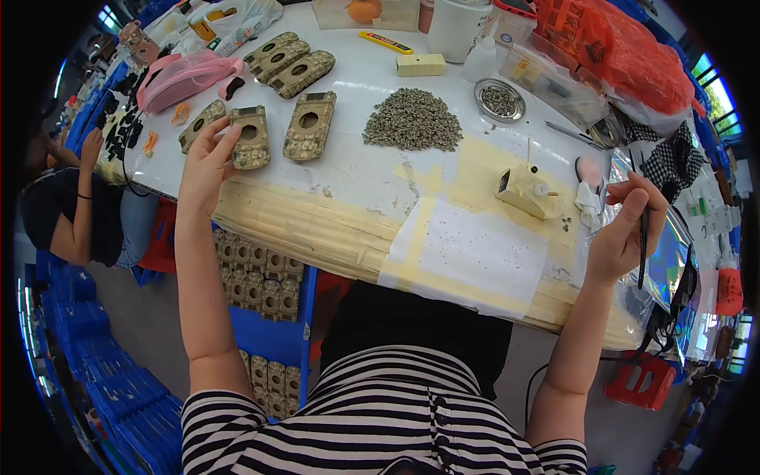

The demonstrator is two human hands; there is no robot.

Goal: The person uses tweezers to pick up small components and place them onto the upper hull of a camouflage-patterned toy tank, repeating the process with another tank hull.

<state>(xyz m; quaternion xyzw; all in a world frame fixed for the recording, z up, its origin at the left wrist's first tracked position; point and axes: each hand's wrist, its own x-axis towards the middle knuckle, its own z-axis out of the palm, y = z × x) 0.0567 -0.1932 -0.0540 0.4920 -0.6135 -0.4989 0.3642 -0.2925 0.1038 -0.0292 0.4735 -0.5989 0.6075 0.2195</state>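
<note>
Touching the near-left camouflage shell (253, 150), the left grip (207, 172) has thumb and fingertips at its left edge; cannot tell whether they pinch it or just rest there. All places below taken from the heap of small parts (412, 120), grey-brown, loose on the white surface (356, 73).

Handled shell: left of the heap, round hole facing up. Second shell (308, 144) lies between it and the heap, standing apart from both. Another shell (195, 136), partly behind the left fingers, is farthest left in that row. Three more shells (291, 53) lie side by side, left of the heap and beyond it. Pink mesh bag (186, 84) left of these.

Right grip (629, 229): well right of the heap and nearer the person, closed around a slim dark tool (642, 245), held roughly upright.

Between heap and right grip: a pale, tape-coloured block (524, 191) with a dark opening on one side; a few small bits close by. White sheet (475, 255) taped down on the near side of the heap.

Just right of the heap, a round metal dish (503, 101) with similar small parts. Straight beyond the heap, a pale yellow block (421, 66) and a yellow-handled cutter (385, 42).
</note>
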